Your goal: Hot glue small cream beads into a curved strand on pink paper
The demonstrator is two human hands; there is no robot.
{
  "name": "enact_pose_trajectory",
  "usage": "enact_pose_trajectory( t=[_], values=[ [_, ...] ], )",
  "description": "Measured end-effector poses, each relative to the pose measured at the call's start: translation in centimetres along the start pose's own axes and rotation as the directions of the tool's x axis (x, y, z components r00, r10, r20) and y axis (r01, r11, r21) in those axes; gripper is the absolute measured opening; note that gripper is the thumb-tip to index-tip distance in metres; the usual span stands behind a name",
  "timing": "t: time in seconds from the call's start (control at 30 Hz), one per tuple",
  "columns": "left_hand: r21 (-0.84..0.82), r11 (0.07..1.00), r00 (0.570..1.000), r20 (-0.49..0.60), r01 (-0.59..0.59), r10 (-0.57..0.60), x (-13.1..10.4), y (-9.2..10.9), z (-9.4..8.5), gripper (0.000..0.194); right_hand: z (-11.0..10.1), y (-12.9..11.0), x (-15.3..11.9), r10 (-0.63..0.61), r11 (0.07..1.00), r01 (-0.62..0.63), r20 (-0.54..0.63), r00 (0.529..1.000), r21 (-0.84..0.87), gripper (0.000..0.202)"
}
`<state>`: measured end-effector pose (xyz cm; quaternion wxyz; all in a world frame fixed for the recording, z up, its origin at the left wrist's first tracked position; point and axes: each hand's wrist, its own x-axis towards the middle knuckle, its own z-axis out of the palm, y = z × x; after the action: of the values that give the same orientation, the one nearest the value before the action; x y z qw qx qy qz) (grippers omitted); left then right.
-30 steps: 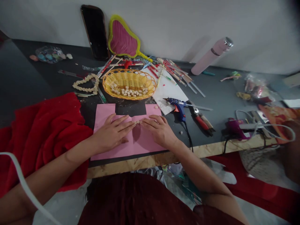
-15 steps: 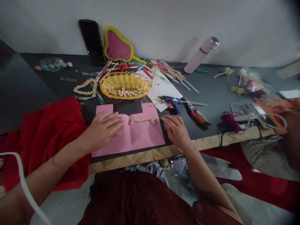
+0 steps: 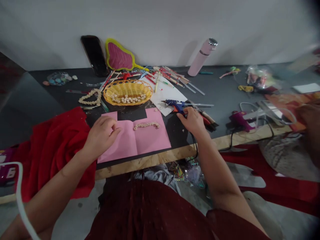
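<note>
Pink folded paper [image 3: 152,140] lies at the table's front edge, with a curved strip of small beige pieces [image 3: 146,125] on its right half. Over the paper's left part is my left hand [image 3: 102,133], its fingers bent and thumb apart, holding nothing. My right hand [image 3: 192,120] closes round the handle of the blue glue gun [image 3: 175,104], whose nozzle points left. Behind the paper a yellow wicker basket [image 3: 127,89] holds several beige pieces. A heart-shaped ring of the same pieces [image 3: 82,100] lies left of the basket.
Red cloth [image 3: 60,143] covers the left front. Pliers [image 3: 208,120] lie beside my right hand. Behind are a phone [image 3: 94,55], a pink bottle [image 3: 202,58] and scattered sticks [image 3: 172,75]. Another person's hand [image 3: 310,113] is at far right, near a purple glue gun [image 3: 240,120].
My right hand has moved from beside the paper onto the blue glue gun and taken hold of it. My left hand has drawn back left, its fingers more bent. The view has shifted slightly.
</note>
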<state>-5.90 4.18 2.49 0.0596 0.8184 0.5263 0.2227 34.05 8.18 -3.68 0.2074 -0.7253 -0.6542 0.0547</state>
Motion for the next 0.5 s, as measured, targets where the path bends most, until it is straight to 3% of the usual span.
enact_pose_trajectory(
  t=[0.17,0.3,0.5],
  values=[
    [-0.011,0.994,0.994,0.017,0.106,-0.105,-2.4,-1.5,-0.9,0.042,0.2,-0.4,1.0,0.099,0.995,-0.097,0.068,0.993,-0.039,0.039],
    [-0.044,0.99,0.989,0.061,0.137,-0.134,-4.3,-2.6,-1.1,0.045,-0.1,-0.7,1.7,0.137,0.99,-0.133,0.105,0.985,-0.044,0.023],
    [-0.036,0.991,0.992,0.017,0.129,-0.129,-6.2,-3.4,-0.9,0.04,-0.5,-0.7,1.5,0.097,0.985,-0.105,0.061,0.993,0.138,0.018]
  ],
)
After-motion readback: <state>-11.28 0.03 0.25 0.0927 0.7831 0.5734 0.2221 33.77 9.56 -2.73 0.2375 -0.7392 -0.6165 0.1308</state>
